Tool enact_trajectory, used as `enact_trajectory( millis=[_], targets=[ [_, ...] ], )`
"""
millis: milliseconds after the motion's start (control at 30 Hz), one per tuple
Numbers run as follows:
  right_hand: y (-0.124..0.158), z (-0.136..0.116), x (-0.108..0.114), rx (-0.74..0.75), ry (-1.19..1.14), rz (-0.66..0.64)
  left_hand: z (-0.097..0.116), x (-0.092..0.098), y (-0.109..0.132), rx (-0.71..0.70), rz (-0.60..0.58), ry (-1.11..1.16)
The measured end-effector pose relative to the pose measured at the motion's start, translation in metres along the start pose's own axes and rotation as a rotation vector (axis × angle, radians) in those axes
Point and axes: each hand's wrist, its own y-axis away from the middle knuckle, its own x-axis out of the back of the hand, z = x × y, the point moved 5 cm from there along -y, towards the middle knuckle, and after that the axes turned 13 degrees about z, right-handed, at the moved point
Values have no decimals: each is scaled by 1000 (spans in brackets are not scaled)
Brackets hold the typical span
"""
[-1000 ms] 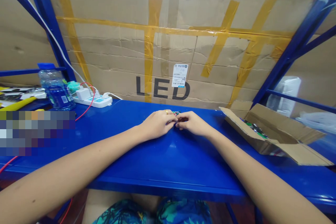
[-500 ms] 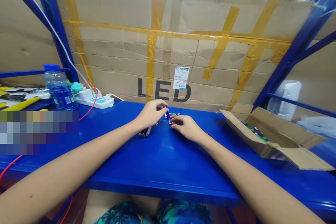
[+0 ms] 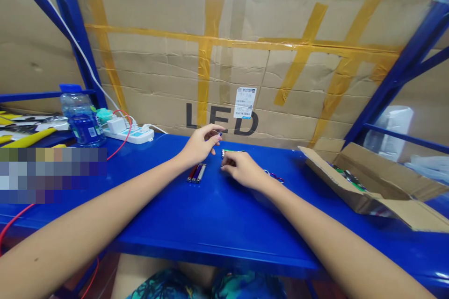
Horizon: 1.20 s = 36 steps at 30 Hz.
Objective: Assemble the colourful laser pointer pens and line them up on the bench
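My left hand (image 3: 199, 145) is raised a little above the blue table (image 3: 224, 215), fingers pinched on a small blue stick-like piece at its fingertips. Just below it, three small stick-shaped items (image 3: 196, 173) (red, blue, silver) lie side by side on the table. My right hand (image 3: 242, 168) rests on the table with fingers curled over more small items; a green one (image 3: 232, 151) pokes out beyond its fingers. Small key rings (image 3: 275, 177) lie beside my right wrist.
An open cardboard box (image 3: 372, 187) with small parts stands at the right. A water bottle (image 3: 81, 119), a power strip (image 3: 128, 133) with a red cable and yellow tools (image 3: 24, 138) sit at the left. A taped cardboard wall (image 3: 231, 56) marked LED closes the back.
My hands, joined together a second ago, have come apart. My left hand lifted up and back with a small blue piece, uncovering three sticks on the table. My right hand stayed down.
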Motion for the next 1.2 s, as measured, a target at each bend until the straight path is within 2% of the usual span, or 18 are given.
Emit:
enact_trajectory(
  millis=[133, 233, 533, 700, 833, 933, 1067, 1200],
  targets=[
    [2, 10, 47, -140, -264, 243, 0, -10, 8, -39, -72, -156],
    [0, 9, 58, -166, -359, 312, 4, -18, 15, -72, -135, -268],
    [0, 13, 44, -216, -478, 251, 18, -22, 28, -216, -186, -357],
    [1, 14, 39, -286, -558, 194, 23, -22, 32, -474, -163, -429],
    [5, 14, 30, -414, -732, 128, 24, -26, 36, -668, -180, -508],
    [9, 13, 23, -526, -878, 38, 25, -29, 39, -762, -198, -619],
    [11, 14, 20, -606, -968, -20, 28, -32, 41, -777, -182, -671],
    [8, 16, 27, -512, -918, 45, 28, -32, 40, -667, -114, -626]
  ],
)
